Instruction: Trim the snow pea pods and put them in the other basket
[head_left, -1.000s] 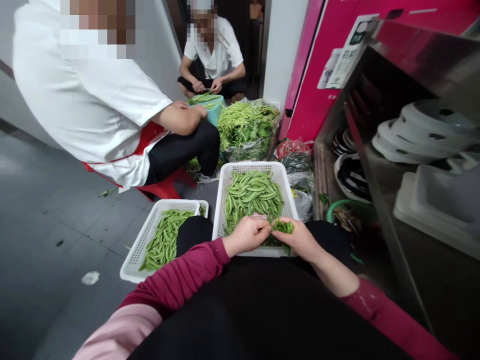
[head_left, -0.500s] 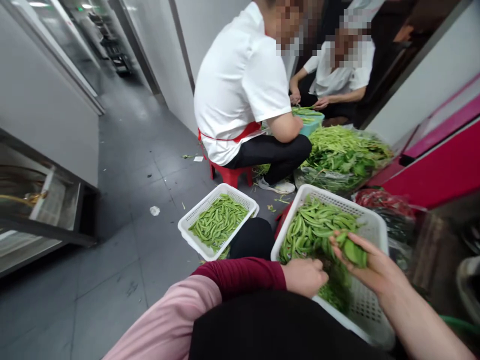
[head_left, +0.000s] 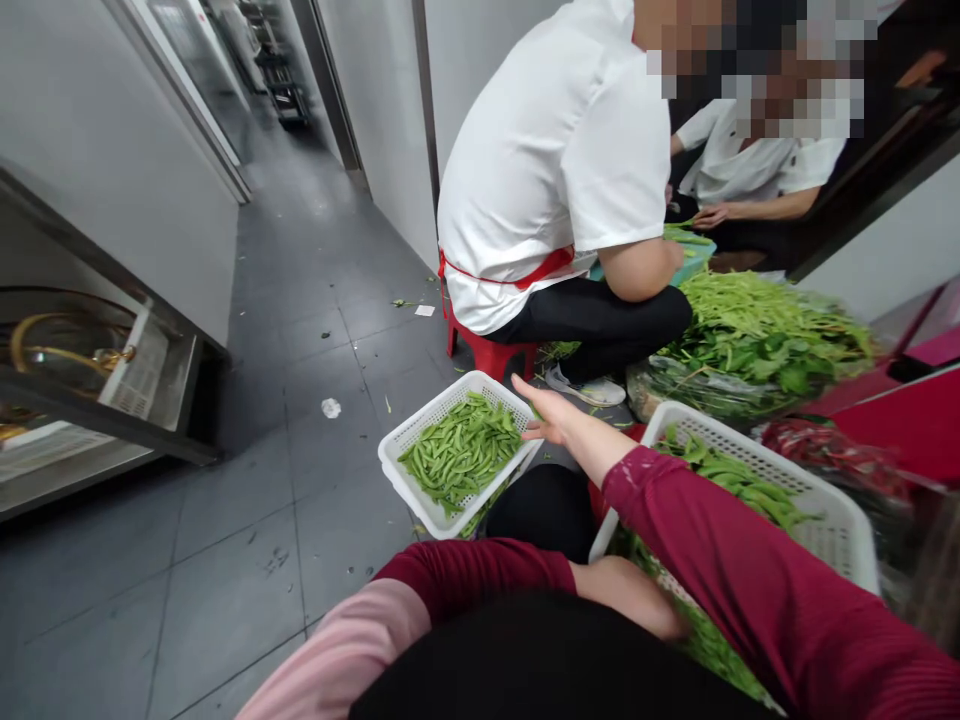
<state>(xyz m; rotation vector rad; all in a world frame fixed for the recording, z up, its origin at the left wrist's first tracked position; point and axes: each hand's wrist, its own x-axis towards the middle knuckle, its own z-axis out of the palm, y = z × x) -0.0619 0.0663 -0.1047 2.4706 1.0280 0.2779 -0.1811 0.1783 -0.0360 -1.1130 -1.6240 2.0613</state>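
My right hand (head_left: 551, 412) reaches across to the right edge of a white perforated basket (head_left: 393, 468) that holds a heap of green pea pods (head_left: 461, 450). Its thumb and fingers are apart; a small bit of green shows beside them. My left hand (head_left: 634, 597) is low over the near side of a second white basket (head_left: 844, 515), its fingers blurred and out of clear sight. In that basket lie more pea pods (head_left: 750, 488), partly covered by my right forearm, with finer green trimmings (head_left: 720, 645) toward the near side.
A co-worker in a white shirt (head_left: 551, 170) sits on a red stool (head_left: 484, 350) just ahead. Another person (head_left: 765, 170) crouches beyond, near a teal container (head_left: 697, 255). A big pile of leafy greens (head_left: 772, 335) is at right. A metal shelf (head_left: 150, 400) stands left.
My right hand has swung left from the right basket, where it held pea pods, to the left basket, and its fingers have opened. The view has shifted, moving the scene rightward.
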